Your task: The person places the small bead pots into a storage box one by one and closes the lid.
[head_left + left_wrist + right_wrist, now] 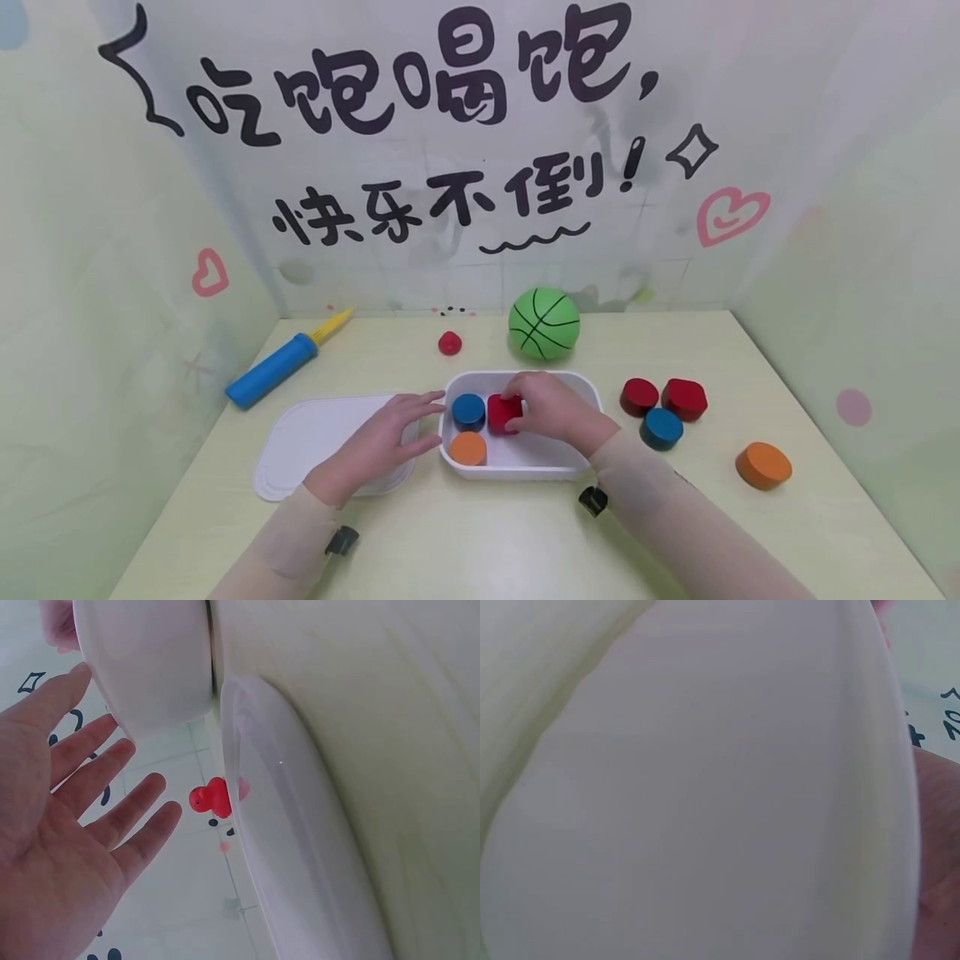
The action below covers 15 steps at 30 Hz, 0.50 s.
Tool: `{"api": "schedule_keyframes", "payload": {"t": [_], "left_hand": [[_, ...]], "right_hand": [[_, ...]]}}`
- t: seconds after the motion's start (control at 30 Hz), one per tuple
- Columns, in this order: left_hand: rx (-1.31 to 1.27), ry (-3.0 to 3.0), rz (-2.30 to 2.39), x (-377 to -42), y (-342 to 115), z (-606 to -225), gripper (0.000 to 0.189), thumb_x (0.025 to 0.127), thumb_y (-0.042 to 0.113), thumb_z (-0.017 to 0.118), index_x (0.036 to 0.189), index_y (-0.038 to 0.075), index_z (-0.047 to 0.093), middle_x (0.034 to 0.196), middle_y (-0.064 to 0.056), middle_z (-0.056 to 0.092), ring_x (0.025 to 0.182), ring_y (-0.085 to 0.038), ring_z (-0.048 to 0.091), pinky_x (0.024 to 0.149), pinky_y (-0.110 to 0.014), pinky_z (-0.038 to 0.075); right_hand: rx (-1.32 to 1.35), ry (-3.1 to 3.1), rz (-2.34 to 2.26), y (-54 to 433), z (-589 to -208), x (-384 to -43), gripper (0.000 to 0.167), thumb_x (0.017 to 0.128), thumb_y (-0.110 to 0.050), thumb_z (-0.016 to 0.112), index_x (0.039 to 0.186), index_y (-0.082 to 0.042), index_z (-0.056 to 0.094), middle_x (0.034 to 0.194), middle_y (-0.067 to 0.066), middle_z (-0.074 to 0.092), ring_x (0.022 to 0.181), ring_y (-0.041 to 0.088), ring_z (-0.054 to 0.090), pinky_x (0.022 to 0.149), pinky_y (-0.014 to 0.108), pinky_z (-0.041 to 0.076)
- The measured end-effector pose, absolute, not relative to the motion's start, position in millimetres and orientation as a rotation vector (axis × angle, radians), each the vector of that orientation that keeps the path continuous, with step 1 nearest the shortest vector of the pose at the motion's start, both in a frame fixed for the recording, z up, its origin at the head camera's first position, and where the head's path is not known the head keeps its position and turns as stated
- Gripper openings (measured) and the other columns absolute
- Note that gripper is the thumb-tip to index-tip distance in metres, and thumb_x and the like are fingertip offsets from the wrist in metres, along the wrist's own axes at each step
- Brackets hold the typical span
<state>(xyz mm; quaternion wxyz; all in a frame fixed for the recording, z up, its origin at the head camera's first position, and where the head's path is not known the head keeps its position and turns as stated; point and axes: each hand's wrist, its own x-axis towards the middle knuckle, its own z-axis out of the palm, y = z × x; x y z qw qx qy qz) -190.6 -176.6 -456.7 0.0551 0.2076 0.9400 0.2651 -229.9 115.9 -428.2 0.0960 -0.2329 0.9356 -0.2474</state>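
Observation:
Inside the white plastic box (517, 473), my right hand (553, 407) pinches a red block (501, 416) between thumb and fingers. A blue round block (468, 412) and an orange round block (468, 449) sit to its left in the same box. My left hand (378, 440) has its fingers spread at the box's left end, above the white lid (307, 437). In the left wrist view the left hand's fingertips (80, 669) reach the wall of the box (146, 664). The box wall (705, 787) hides most of the right hand (940, 840) in the right wrist view.
Right of the box lie a red round block (640, 397), a red angular block (685, 399), a blue block (662, 428) and an orange block (763, 465). Behind stand a green ball (544, 323) and a small red duck (450, 343). A blue pump (273, 370) lies at back left.

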Motion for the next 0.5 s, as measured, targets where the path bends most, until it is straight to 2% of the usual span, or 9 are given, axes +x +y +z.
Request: {"api": "schedule_keyframes", "payload": {"t": [0.2, 0.5], "left_hand": [[0.638, 2.850, 0.815, -191, -176, -458, 0.056, 0.093, 0.047, 0.075, 0.145, 0.033, 0.060, 0.161, 0.013, 0.045, 0.148, -0.025, 0.043, 0.111, -0.057, 0.049], [0.654, 2.853, 0.820, -191, -177, -458, 0.056, 0.093, 0.046, 0.076, 0.145, 0.033, 0.060, 0.161, 0.013, 0.045, 0.148, -0.025, 0.044, 0.112, -0.056, 0.048]], "right_hand": [[-0.704, 2.799, -0.709, 125, -431, -226, 0.041, 0.082, -0.020, 0.089, 0.119, -0.011, 0.076, 0.118, 0.004, 0.073, 0.109, 0.025, 0.066, 0.095, 0.038, 0.059], [-0.698, 2.897, -0.643, 155, -421, -208, 0.044, 0.082, -0.026, 0.088, 0.123, -0.017, 0.074, 0.125, 0.001, 0.072, 0.120, 0.025, 0.065, 0.100, 0.045, 0.059]]}}
